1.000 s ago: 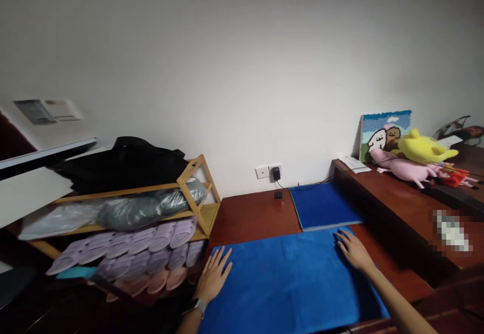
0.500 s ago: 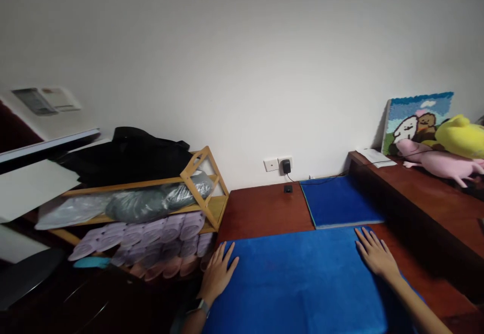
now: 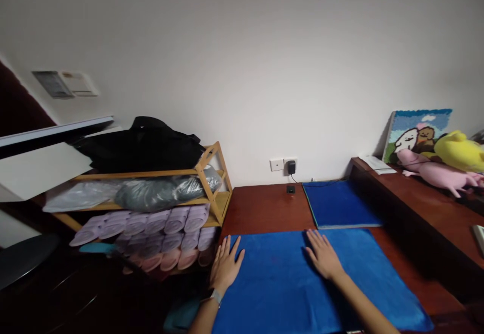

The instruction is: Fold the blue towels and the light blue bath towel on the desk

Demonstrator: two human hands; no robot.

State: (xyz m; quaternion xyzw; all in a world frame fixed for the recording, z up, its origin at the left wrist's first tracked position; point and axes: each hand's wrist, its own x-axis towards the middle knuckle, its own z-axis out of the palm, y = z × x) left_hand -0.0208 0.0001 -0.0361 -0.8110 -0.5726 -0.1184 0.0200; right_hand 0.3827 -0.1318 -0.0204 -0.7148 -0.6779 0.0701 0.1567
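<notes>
A blue cloth lies spread over the reddish-brown table, with slight creases toward its near side. My left hand rests on the cloth's left edge, fingers stretched out, a watch on the wrist. Flat near the middle of the cloth's far edge lies my right hand, its fingers spread and holding nothing. Just beyond the cloth is a folded darker blue cloth with a pale edge, which neither hand touches.
At left stands a wooden rack with a black bag, plastic-wrapped bundles and several slippers. A charger is plugged in at the wall. On a raised ledge at right are a pink plush toy, a yellow one and a picture.
My right hand has moved left along the cloth, from its right corner toward the middle. My left hand stays at the left edge. The view has tilted slightly.
</notes>
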